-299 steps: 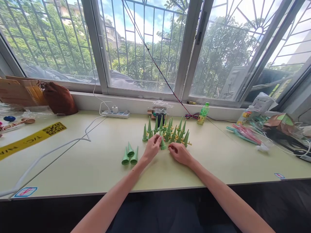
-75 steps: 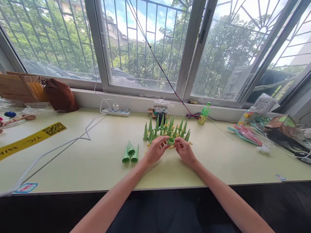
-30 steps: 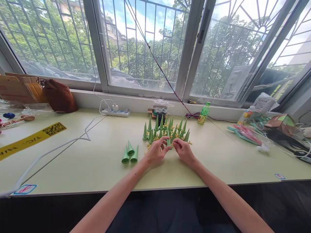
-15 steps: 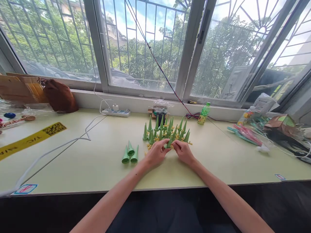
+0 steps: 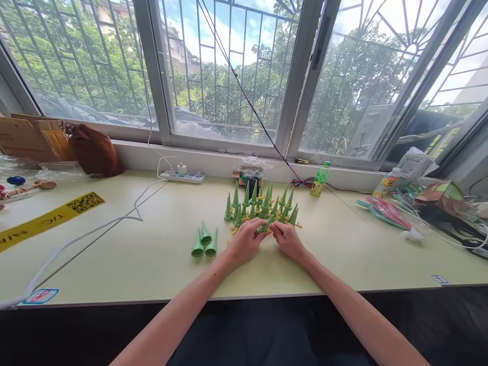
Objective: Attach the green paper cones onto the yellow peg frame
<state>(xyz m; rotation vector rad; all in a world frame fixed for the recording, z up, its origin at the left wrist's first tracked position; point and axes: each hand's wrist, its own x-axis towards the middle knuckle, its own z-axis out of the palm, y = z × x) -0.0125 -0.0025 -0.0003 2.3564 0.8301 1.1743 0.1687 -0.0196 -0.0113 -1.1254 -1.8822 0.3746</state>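
My left hand [image 5: 246, 241] pinches a green plastic cone [image 5: 266, 224], tilted with its tip up and to the right. My right hand [image 5: 288, 239] has its fingers closed at the cone's base, on a small yellow piece that I can barely make out. Both hands rest on the pale green table [image 5: 152, 264], just in front of a cluster of several upright green cones with yellow parts [image 5: 263, 203]. Three more green cones [image 5: 205, 243] stand together to the left of my left hand.
A white power strip [image 5: 182, 177] and its white cable [image 5: 95, 229] lie at the back left. A green bottle [image 5: 319, 179] stands by the window sill. A brown pouch [image 5: 93, 151], a yellow tape strip [image 5: 46, 221] and clutter at the right [image 5: 419, 203] share the table.
The cone in my hands has been turned: its open end faced me earlier, then it stood upright, and now it leans to the right. My hands stayed in place.
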